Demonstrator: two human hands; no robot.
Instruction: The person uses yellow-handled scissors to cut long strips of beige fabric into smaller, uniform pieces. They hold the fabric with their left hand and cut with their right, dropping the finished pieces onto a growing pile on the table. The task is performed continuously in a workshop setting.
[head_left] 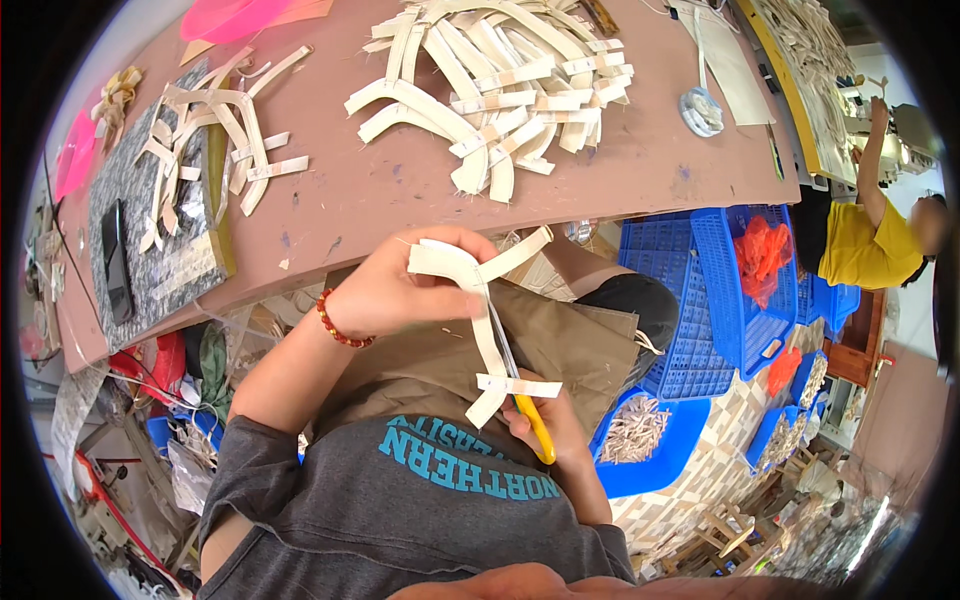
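My left hand (410, 285), with a red bead bracelet at its wrist, pinches a cream branching fabric strap (488, 345) near its upper fork. One arm of the strap points up to the right; a short cross tab sits near its lower end. In my right hand (560, 425) are yellow-handled scissors (540, 430), their thin grey blades running up alongside the strap. I cannot make out how far apart the blades stand. Part of the right fingers is hidden behind the strap's lower tab. Both hands are over my lap, just in front of the table.
A big heap of similar straps (500, 90) covers the middle of the brown table (320, 215). More straps (235, 120) lie left by a dark stone slab (150, 200) with a phone (117, 260). Blue crates (680, 300) stand at right. Beyond them is a person in yellow (870, 245).
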